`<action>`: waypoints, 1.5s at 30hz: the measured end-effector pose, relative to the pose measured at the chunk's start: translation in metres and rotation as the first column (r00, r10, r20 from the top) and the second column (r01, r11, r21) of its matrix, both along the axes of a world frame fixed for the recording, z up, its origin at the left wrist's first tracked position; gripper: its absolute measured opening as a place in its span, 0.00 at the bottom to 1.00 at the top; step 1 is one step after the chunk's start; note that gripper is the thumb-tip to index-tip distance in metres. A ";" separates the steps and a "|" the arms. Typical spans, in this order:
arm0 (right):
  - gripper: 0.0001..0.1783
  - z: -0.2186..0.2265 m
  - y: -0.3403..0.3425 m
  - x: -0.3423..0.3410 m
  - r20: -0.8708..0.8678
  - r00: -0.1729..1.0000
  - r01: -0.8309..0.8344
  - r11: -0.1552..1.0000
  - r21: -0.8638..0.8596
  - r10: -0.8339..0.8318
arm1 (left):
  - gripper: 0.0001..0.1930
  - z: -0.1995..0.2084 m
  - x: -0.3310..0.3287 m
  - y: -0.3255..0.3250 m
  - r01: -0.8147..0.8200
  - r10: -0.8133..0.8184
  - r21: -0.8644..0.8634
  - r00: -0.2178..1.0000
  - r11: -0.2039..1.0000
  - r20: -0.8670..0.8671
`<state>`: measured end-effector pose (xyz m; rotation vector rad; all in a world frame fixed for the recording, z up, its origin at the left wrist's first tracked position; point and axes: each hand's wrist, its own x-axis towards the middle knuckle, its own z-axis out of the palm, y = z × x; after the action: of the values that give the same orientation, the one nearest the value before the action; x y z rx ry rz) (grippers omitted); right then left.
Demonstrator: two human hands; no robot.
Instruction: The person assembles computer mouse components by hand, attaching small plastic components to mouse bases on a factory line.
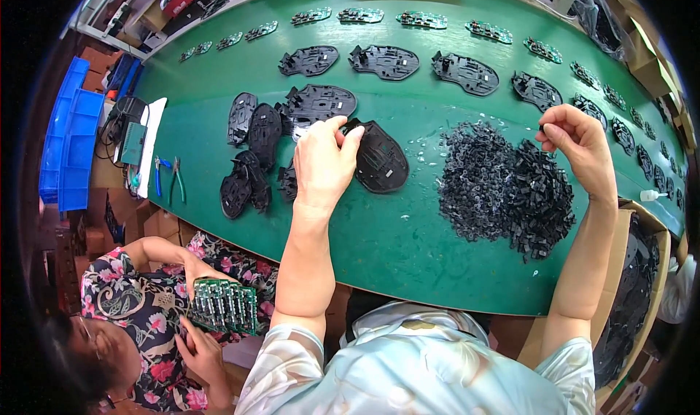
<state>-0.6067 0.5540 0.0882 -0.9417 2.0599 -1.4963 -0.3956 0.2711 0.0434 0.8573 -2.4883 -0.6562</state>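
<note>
My left hand (326,160) is closed, thumb and forefinger pinching the upper left edge of a black plastic mouse shell (383,158). Several similar shells lie on the green table to the left of it and behind it; one shell (321,103) sits just beyond my fingers. My right hand (583,153) is raised by the right side of the small parts, its thumb and forefinger pinched on a small black plastic piece (541,131). Below it are a pile of small black plastic pieces (541,200) and, touching that on the left, a pile of small dark clear-looking parts (474,178).
Rows of mouse shells (384,62) and green circuit boards (421,20) curve along the far side. Pliers (177,180) and blue cutters (158,176) lie left. A co-worker at lower left holds circuit boards (224,306). A cardboard box (660,269) of black parts stands right.
</note>
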 end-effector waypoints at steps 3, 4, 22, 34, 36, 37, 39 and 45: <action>0.04 -0.001 -0.001 0.001 -0.004 1.000 0.008 1.000 -0.008 -0.008 | 0.16 -0.002 0.001 0.001 -0.008 0.015 -0.100 0.998 0.995 0.066; 0.04 -0.001 -0.001 0.001 -0.007 1.000 0.016 1.000 -0.014 -0.016 | 0.16 -0.002 0.001 0.001 -0.011 0.024 -0.142 0.996 0.990 0.091; 0.04 0.000 0.003 0.000 -0.075 0.997 0.026 0.998 -0.053 -0.030 | 0.15 -0.006 0.003 0.002 0.088 -0.085 -0.359 0.996 0.929 0.023; 0.03 0.004 0.001 0.005 -0.082 0.994 0.072 0.995 -0.071 -0.077 | 0.08 0.000 0.003 0.010 0.124 -0.177 -0.320 0.974 0.939 -0.142; 0.03 0.004 0.003 0.001 -0.116 0.992 0.054 0.998 -0.045 -0.059 | 0.07 0.007 0.003 0.010 0.120 -0.171 -0.298 0.974 0.947 -0.151; 0.03 0.007 0.003 0.003 -0.155 0.985 0.066 0.995 -0.075 -0.077 | 0.07 0.012 0.003 0.009 0.127 -0.177 -0.280 0.971 0.952 -0.161; 0.03 0.012 0.004 0.004 -0.178 0.979 0.089 0.992 -0.086 -0.103 | 0.06 0.027 -0.001 0.003 0.133 -0.167 -0.204 0.973 0.970 -0.161; 0.03 0.006 -0.004 0.003 -0.265 0.954 0.119 0.988 -0.095 -0.140 | 0.09 0.066 -0.021 -0.092 -0.143 0.120 -0.321 0.989 0.936 -0.092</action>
<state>-0.6039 0.5505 0.0943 -1.1153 2.3095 -1.6010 -0.4168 0.1793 0.1093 0.8461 -2.3590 -0.2126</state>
